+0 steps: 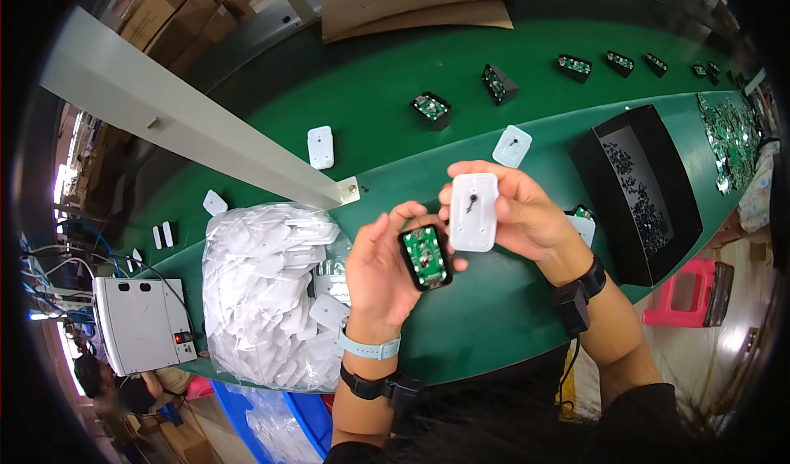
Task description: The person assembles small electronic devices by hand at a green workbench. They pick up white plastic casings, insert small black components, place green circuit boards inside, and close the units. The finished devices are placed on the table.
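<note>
A black plastic housing with a green circuit board (426,256) lies in my left hand (380,270), whose fingers curl round it. My right hand (527,213) grips a white plastic cover (473,217) between thumb and fingers, with a small black part showing at its middle. The cover is held upright just right of the housing, and the two hands are close together above the green bench. Behind my right hand lies another white cover (512,146). Partly hidden by my right wrist are a further cover (583,227) and a bit of circuit board.
A clear bag of white covers (263,299) stands at left, beside a light metal post (189,126). To the right sit a black box of small black parts (650,200) and a pile of circuit boards (728,139). Several black housings (432,108) line the green belt (370,77).
</note>
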A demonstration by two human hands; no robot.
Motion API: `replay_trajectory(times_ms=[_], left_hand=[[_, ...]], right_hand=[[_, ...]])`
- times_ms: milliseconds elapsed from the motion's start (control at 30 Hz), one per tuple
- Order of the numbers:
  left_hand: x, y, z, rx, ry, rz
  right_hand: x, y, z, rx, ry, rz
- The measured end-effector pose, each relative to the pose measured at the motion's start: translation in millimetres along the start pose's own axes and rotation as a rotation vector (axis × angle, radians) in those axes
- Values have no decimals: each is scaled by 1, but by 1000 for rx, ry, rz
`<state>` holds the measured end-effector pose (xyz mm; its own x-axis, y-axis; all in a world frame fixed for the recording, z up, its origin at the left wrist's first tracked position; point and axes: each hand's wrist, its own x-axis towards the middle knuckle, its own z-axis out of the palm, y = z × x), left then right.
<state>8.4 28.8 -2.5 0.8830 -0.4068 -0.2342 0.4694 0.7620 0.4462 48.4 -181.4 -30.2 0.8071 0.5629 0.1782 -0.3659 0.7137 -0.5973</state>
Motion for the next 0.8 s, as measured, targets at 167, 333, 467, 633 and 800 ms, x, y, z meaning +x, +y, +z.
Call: replay_trajectory(times_ms=[167,333,467,633,800], left_hand=[[3,-4,-8,27,43,164],[2,-4,-1,209,15,342],[3,-9,-9,372,107,463],[2,-13,-1,499,183,540],[0,-17,3,610,240,583]], right_hand=[[-1,-8,5,-53,61,-17],[0,-11,18,-289,172,0],[2,-2,22,-403,194,-28],[2,3,27,-541,207,-64],[2,10,26,-680,199,-128]])
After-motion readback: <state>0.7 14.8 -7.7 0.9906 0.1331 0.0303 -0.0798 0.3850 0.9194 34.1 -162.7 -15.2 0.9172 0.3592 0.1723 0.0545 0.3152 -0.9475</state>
